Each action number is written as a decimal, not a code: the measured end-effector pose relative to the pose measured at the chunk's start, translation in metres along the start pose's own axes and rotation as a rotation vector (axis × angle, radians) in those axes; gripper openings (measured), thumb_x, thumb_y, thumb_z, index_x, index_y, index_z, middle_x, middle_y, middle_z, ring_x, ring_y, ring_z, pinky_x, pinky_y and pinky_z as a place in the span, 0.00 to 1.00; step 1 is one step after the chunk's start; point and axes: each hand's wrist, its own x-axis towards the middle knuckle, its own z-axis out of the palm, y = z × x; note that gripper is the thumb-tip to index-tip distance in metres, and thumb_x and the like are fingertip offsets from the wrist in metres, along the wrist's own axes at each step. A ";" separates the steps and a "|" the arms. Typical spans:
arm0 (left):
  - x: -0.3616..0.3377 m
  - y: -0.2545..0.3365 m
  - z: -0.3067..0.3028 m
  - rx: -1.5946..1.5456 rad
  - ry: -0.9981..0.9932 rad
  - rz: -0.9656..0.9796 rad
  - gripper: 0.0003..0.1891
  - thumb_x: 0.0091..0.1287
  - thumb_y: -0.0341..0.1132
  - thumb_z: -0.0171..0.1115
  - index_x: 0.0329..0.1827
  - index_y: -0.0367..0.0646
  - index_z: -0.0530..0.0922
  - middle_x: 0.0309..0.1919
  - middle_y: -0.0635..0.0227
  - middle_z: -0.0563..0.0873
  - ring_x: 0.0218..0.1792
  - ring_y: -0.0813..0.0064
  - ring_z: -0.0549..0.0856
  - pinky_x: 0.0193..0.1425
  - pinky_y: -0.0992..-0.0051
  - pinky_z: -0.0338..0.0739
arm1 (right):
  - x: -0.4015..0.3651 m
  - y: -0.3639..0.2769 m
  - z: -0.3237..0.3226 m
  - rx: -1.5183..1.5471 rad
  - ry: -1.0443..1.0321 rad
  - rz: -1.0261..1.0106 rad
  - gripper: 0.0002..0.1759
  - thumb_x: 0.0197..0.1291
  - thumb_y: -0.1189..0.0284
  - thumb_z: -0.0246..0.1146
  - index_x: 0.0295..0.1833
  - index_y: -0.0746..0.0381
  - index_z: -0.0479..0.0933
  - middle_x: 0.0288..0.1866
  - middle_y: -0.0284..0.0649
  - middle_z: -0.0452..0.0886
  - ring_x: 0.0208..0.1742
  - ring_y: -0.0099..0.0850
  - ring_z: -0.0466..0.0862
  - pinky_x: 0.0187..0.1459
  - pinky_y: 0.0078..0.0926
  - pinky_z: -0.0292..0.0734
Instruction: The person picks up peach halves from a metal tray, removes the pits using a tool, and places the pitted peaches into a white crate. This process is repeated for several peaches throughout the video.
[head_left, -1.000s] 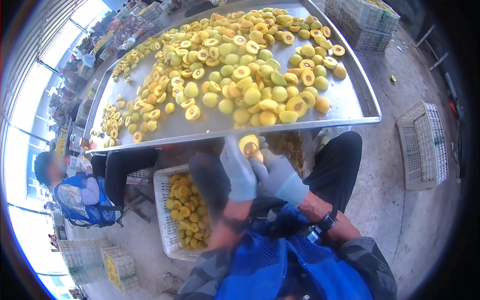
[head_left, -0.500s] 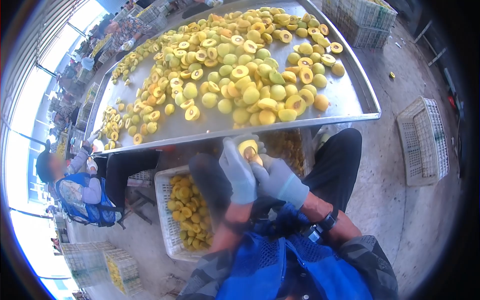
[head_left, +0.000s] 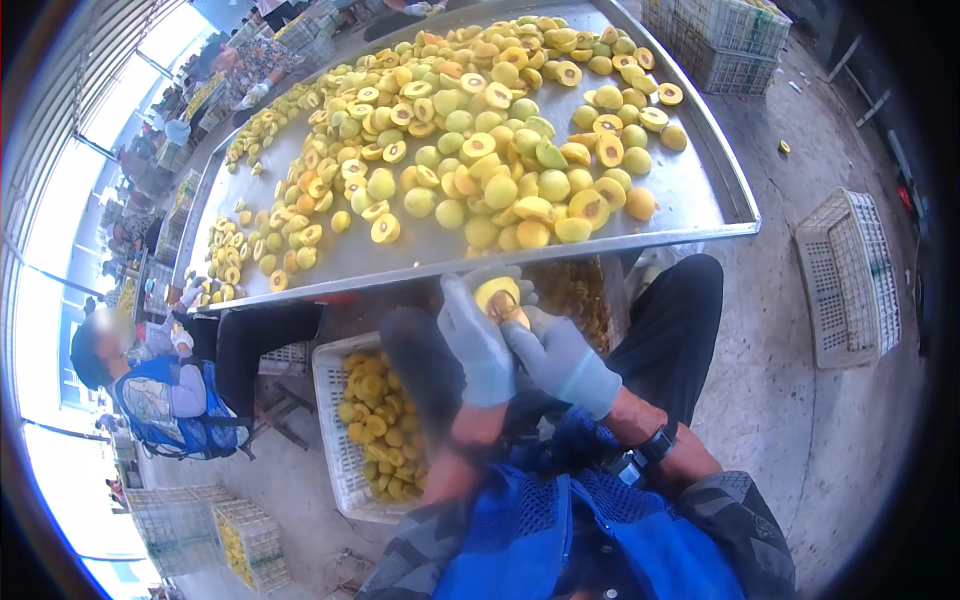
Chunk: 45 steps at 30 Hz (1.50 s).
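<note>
My left hand point(head_left: 478, 340), in a pale grey glove, is closed around a yellow peach half point(head_left: 496, 295) with its cut face up and the brown stone area showing. Close against it, my gloved right hand point(head_left: 562, 362) is closed too, its thumb near the stone. A small tan piece sticks out at the right fingertips; whether it is a tool or the stone I cannot make out. Both hands are just below the near edge of a metal table point(head_left: 420, 268), above my lap. Many halved yellow peaches point(head_left: 500, 190) are heaped on that table.
A white crate point(head_left: 333, 440) of peach halves stands on the floor by my leg. Under the table is a container of brownish pieces point(head_left: 585, 300). An openwork crate point(head_left: 850, 280) stands at right, stacked crates point(head_left: 725, 45) behind. A co-worker point(head_left: 170, 385) sits at left.
My hands stay almost in place around the peach half, with only a slight shift at the fingers. The co-worker at left has moved their head and hands a little.
</note>
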 end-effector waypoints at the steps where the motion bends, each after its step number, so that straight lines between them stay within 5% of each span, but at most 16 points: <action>1: 0.001 -0.001 -0.001 -0.001 -0.002 0.007 0.31 0.83 0.48 0.38 0.44 0.29 0.85 0.34 0.53 0.89 0.32 0.63 0.88 0.43 0.68 0.86 | -0.001 0.000 -0.001 0.015 -0.013 0.001 0.20 0.77 0.60 0.58 0.48 0.68 0.82 0.40 0.58 0.87 0.42 0.55 0.88 0.45 0.45 0.80; 8: -0.003 0.001 -0.001 0.042 -0.034 0.069 0.31 0.83 0.47 0.37 0.42 0.30 0.85 0.35 0.55 0.90 0.32 0.65 0.88 0.43 0.68 0.86 | -0.005 -0.008 -0.004 0.002 -0.040 -0.049 0.20 0.77 0.60 0.58 0.51 0.68 0.83 0.41 0.59 0.87 0.43 0.51 0.89 0.47 0.42 0.81; 11: 0.001 -0.003 -0.010 0.095 -0.084 0.065 0.30 0.84 0.46 0.38 0.42 0.30 0.84 0.36 0.54 0.90 0.33 0.66 0.89 0.43 0.69 0.86 | -0.003 -0.002 -0.009 0.032 -0.135 0.025 0.21 0.78 0.59 0.57 0.53 0.69 0.83 0.39 0.51 0.89 0.42 0.46 0.88 0.48 0.40 0.81; 14: 0.000 -0.005 -0.012 0.097 -0.112 0.083 0.30 0.84 0.45 0.37 0.41 0.30 0.84 0.35 0.55 0.90 0.33 0.67 0.88 0.42 0.70 0.85 | -0.004 0.006 -0.009 0.236 -0.226 0.085 0.22 0.80 0.58 0.54 0.46 0.65 0.83 0.29 0.37 0.84 0.32 0.33 0.84 0.37 0.30 0.78; 17: 0.001 0.000 -0.015 0.234 -0.266 0.212 0.30 0.84 0.45 0.38 0.40 0.31 0.84 0.35 0.56 0.90 0.32 0.68 0.88 0.40 0.71 0.84 | -0.007 -0.005 -0.022 0.498 -0.411 0.301 0.24 0.83 0.55 0.50 0.36 0.58 0.79 0.22 0.25 0.72 0.20 0.19 0.72 0.22 0.19 0.65; 20: 0.011 0.003 -0.026 0.264 -0.479 0.182 0.29 0.83 0.44 0.39 0.36 0.32 0.84 0.34 0.57 0.90 0.32 0.68 0.87 0.42 0.71 0.83 | -0.008 -0.010 -0.030 0.635 -0.548 0.398 0.25 0.83 0.52 0.49 0.30 0.51 0.70 0.18 0.22 0.63 0.14 0.14 0.60 0.15 0.15 0.50; 24: 0.017 -0.001 -0.026 0.374 -0.665 0.424 0.31 0.83 0.47 0.40 0.33 0.33 0.83 0.32 0.55 0.90 0.32 0.68 0.87 0.43 0.71 0.82 | -0.006 0.007 -0.036 0.757 -0.670 0.445 0.25 0.81 0.47 0.51 0.32 0.51 0.66 0.18 0.23 0.62 0.12 0.14 0.57 0.11 0.17 0.47; 26: 0.026 0.003 -0.025 0.309 -0.826 0.262 0.32 0.83 0.49 0.40 0.31 0.34 0.83 0.30 0.54 0.89 0.32 0.67 0.86 0.43 0.71 0.82 | -0.006 0.016 -0.040 0.873 -0.727 0.422 0.25 0.80 0.45 0.52 0.33 0.51 0.66 0.17 0.23 0.62 0.11 0.14 0.56 0.11 0.16 0.46; 29: 0.022 -0.015 -0.025 -0.097 -0.773 0.009 0.32 0.83 0.52 0.42 0.31 0.34 0.82 0.27 0.55 0.87 0.32 0.67 0.86 0.42 0.73 0.81 | -0.002 0.033 -0.038 0.991 -0.851 0.488 0.25 0.80 0.44 0.52 0.35 0.53 0.66 0.17 0.25 0.61 0.11 0.14 0.56 0.10 0.15 0.46; 33: 0.027 -0.031 -0.025 -0.308 -0.549 -0.127 0.27 0.84 0.53 0.44 0.46 0.36 0.81 0.36 0.57 0.87 0.36 0.63 0.87 0.43 0.69 0.84 | 0.001 0.047 -0.035 1.126 -0.871 0.468 0.28 0.81 0.42 0.47 0.36 0.54 0.67 0.18 0.27 0.62 0.10 0.14 0.56 0.09 0.15 0.46; 35: 0.025 -0.028 -0.014 -0.187 -0.372 0.008 0.22 0.81 0.48 0.53 0.43 0.35 0.81 0.33 0.56 0.86 0.36 0.65 0.87 0.43 0.73 0.83 | 0.006 0.052 -0.030 1.201 -0.868 0.482 0.29 0.81 0.40 0.45 0.37 0.54 0.68 0.18 0.28 0.63 0.10 0.15 0.55 0.09 0.15 0.47; 37: 0.029 -0.028 -0.028 0.255 -0.250 0.318 0.07 0.69 0.27 0.68 0.47 0.37 0.81 0.40 0.58 0.87 0.40 0.69 0.88 0.46 0.71 0.86 | 0.006 0.053 -0.029 1.194 -0.677 0.516 0.31 0.80 0.39 0.42 0.38 0.53 0.69 0.19 0.28 0.64 0.10 0.15 0.55 0.09 0.15 0.47; 39: 0.039 -0.010 -0.053 0.936 -0.101 0.826 0.12 0.62 0.19 0.71 0.48 0.36 0.82 0.40 0.60 0.88 0.41 0.70 0.88 0.48 0.71 0.86 | 0.010 0.055 -0.031 1.170 -0.524 0.572 0.32 0.80 0.37 0.41 0.38 0.54 0.69 0.18 0.28 0.64 0.09 0.15 0.55 0.08 0.15 0.48; 42: 0.065 0.017 -0.117 0.361 0.118 0.422 0.07 0.70 0.29 0.66 0.46 0.36 0.86 0.38 0.61 0.90 0.40 0.73 0.89 0.47 0.71 0.85 | 0.017 0.059 -0.034 1.071 -0.333 0.606 0.33 0.79 0.37 0.41 0.36 0.54 0.70 0.16 0.28 0.64 0.09 0.16 0.56 0.08 0.15 0.50; 45: 0.097 0.050 -0.218 0.910 0.347 0.388 0.14 0.74 0.38 0.61 0.42 0.37 0.90 0.39 0.61 0.92 0.40 0.70 0.90 0.48 0.69 0.84 | 0.020 0.070 -0.037 0.901 -0.361 0.581 0.32 0.79 0.36 0.44 0.41 0.54 0.71 0.20 0.29 0.66 0.10 0.16 0.57 0.10 0.15 0.51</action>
